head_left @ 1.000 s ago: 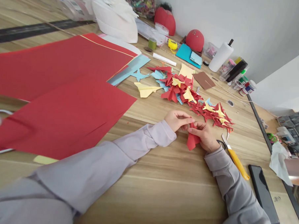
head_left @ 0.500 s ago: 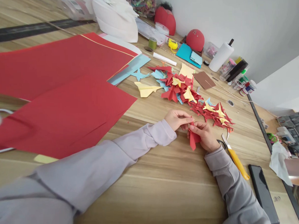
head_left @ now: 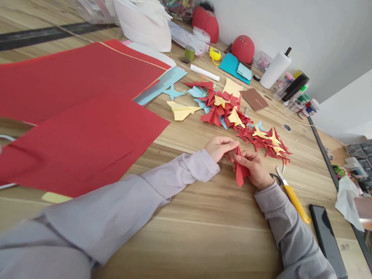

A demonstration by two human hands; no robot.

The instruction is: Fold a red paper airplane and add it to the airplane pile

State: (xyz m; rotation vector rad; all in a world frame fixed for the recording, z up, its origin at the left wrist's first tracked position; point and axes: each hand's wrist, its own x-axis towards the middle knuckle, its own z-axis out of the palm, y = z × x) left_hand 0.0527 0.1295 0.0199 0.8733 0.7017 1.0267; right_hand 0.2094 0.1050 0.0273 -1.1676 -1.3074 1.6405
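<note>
A small folded red paper plane (head_left: 240, 176) is held between both hands above the wooden table. My left hand (head_left: 221, 148) pinches its upper, narrow end, thumb and fingers closed. Lower down, my right hand (head_left: 254, 168) grips the body, its thumb pressed on the paper; part of the plane is hidden behind the fingers. Just beyond the hands lies a long heap of folded red, yellow and blue paper planes (head_left: 221, 109). A yellow paper plane (head_left: 183, 110) and a blue paper star shape (head_left: 173, 92) rest at its left.
Large red paper sheets (head_left: 81, 140) spread over the left side. Right of my right hand lie a yellow-handled knife (head_left: 296, 204), partly covering a black ring handle, and a dark phone (head_left: 327, 240). A tape measure (head_left: 214, 54), jars and a white bottle (head_left: 275, 70) stand along the wall.
My left thumb and fingers have shifted slightly at the plane's upper end, showing more of its red tip. My right hand keeps its grip, and everything else stays put.
</note>
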